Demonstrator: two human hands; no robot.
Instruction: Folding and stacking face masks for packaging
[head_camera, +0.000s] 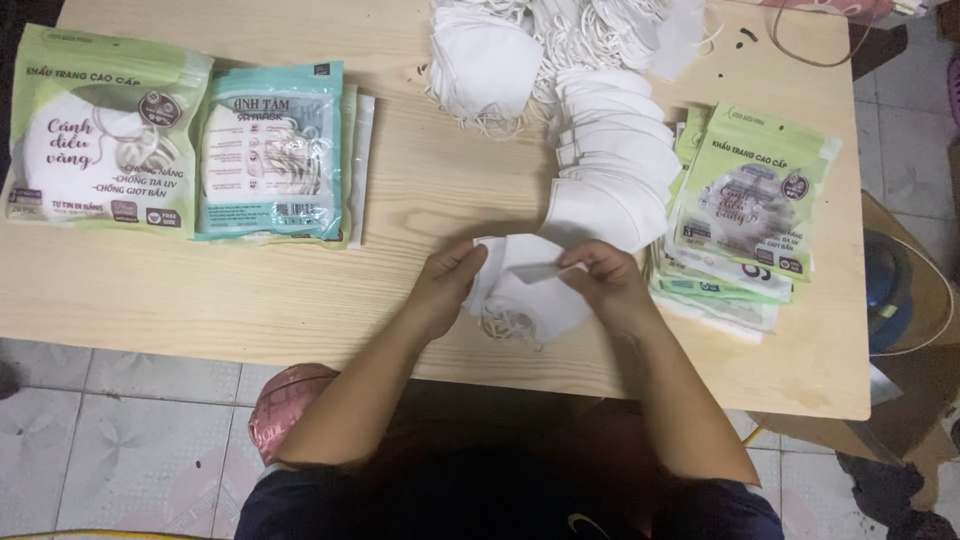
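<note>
My left hand (446, 283) and my right hand (603, 280) both pinch a small stack of folded white face masks (525, 290) that rests on the wooden table (250, 290) near its front edge. The left hand grips the stack's left side, the right fingers its top right corner. Ear loops spill out under the stack. Just behind it a fanned row of white masks (612, 160) runs toward the back.
A loose heap of white masks (530, 45) lies at the back. Right of my hands sits a pile of empty green printed bags (750, 210). At the far left lie a filled green bag (100, 135) and a filled teal bag (272, 150). Tiled floor lies below.
</note>
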